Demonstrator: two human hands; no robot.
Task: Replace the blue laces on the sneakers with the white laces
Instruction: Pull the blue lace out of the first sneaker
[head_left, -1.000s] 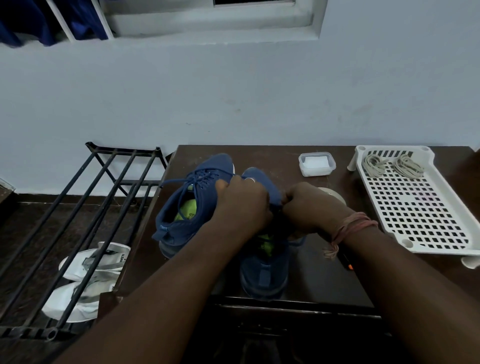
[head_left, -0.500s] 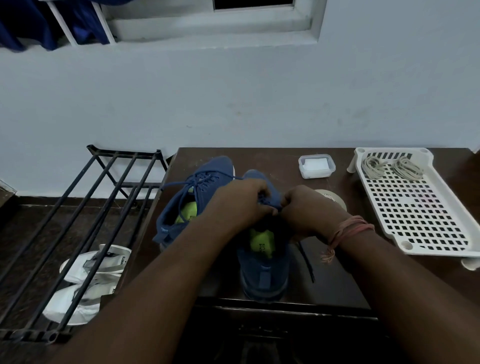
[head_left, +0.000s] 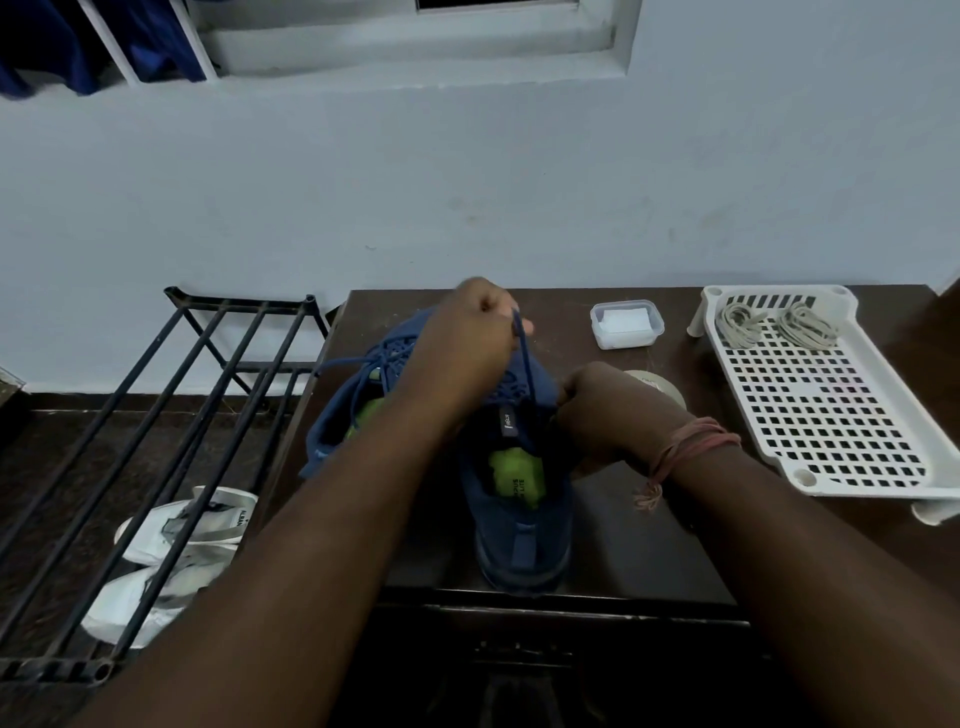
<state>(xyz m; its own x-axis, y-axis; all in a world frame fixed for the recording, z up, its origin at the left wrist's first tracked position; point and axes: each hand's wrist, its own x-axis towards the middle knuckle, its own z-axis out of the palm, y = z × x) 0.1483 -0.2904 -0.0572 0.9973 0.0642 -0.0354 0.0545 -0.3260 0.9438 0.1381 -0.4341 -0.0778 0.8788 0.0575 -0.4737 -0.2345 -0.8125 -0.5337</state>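
Near sneaker (head_left: 519, 525), blue, heel toward viewer, on dark tabletop (head_left: 613, 551). Right hand (head_left: 608, 415), fingers clenched at its lace area, grasp hidden. Left hand (head_left: 470, 338), raised, fingers pinching taut blue lace (head_left: 524, 358). Second sneaker (head_left: 353, 410), left, laced. Farther right: white laces (head_left: 774, 327), two bundles in white tray (head_left: 831, 415).

Two sneakers (head_left: 519, 499) stand on the table (head_left: 613, 545) near its left edge, one behind and left of the other. A lidded box (head_left: 627, 324) sits toward the rear edge. A tray (head_left: 831, 405) occupies the right side, two lace bundles (head_left: 774, 325) in its rear end. A rack (head_left: 171, 441) stands left of the table.
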